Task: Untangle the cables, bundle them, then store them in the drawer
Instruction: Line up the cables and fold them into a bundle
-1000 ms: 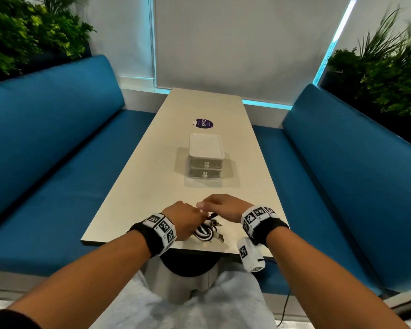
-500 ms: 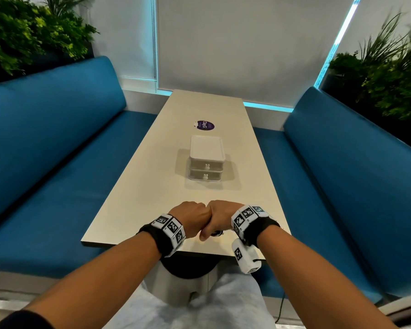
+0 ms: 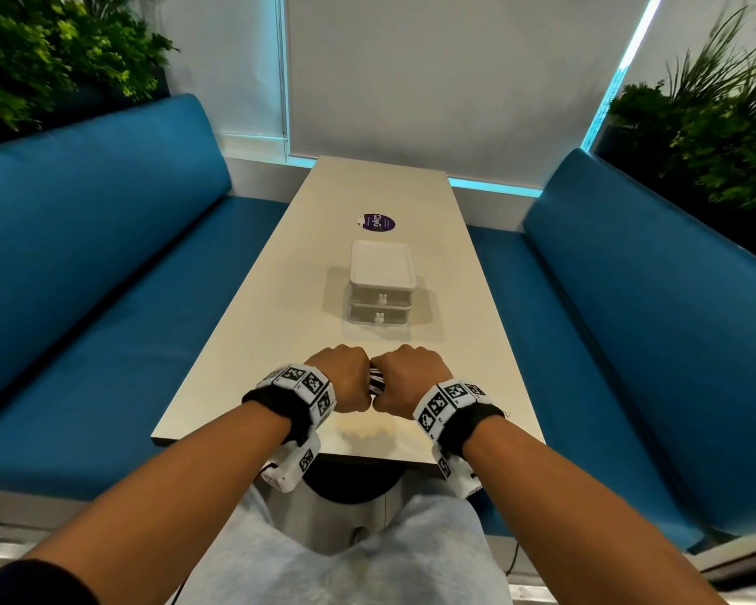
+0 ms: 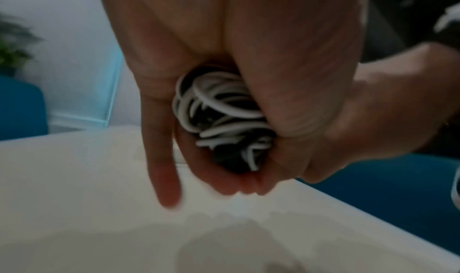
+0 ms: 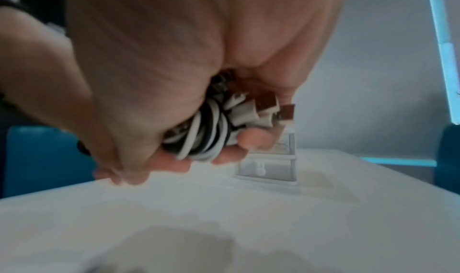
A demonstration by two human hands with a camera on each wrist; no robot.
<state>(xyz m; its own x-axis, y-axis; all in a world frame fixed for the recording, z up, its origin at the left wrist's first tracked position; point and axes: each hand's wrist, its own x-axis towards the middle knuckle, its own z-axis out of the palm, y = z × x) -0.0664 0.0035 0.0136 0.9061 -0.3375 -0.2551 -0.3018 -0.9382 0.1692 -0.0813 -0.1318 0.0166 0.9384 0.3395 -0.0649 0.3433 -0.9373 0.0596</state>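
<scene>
A wad of black and white cables (image 3: 376,379) is lifted above the near end of the table, squeezed between both fists. My left hand (image 3: 343,377) grips the left side of the cable bundle (image 4: 221,120); fingers curl under it. My right hand (image 3: 404,377) grips the other side, where the cable bundle (image 5: 209,133) shows white plugs at the fingertips. The small white two-drawer box (image 3: 380,283) stands farther up the table, both drawers closed, about a hand's length beyond my knuckles. It also shows in the right wrist view as the drawer box (image 5: 268,167).
The long beige table (image 3: 280,299) runs away from me between two blue benches (image 3: 84,277). A purple round sticker (image 3: 377,222) lies beyond the drawer box. Plants stand at both back corners.
A second ago the cables lay on the table under my fingers. Both hands have since closed round them, come together and lifted the bundle off the surface, moving slightly forward.
</scene>
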